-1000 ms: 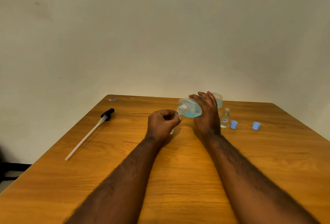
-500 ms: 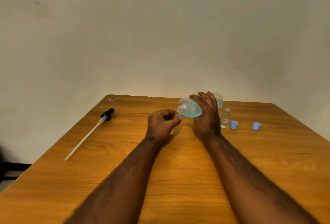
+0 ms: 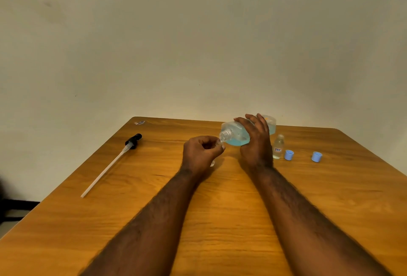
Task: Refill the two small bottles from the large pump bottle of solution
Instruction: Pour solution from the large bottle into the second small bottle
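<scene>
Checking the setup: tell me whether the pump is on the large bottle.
No, the pump lies on the table, apart from the large bottle.

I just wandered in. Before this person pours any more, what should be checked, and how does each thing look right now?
1. Pump off the large bottle: ok; the pump lies on the table and the neck is open.
2. Firm hold on the large bottle: ok; the right hand grips it, tilted.
3. Neck lined up with the held small bottle: cannot tell; the left hand hides most of it.
4. Fill level in the held small bottle: cannot tell.
5. Second small bottle upright and uncapped: ok.
6. Near blue cap and far blue cap on the table: ok.
</scene>
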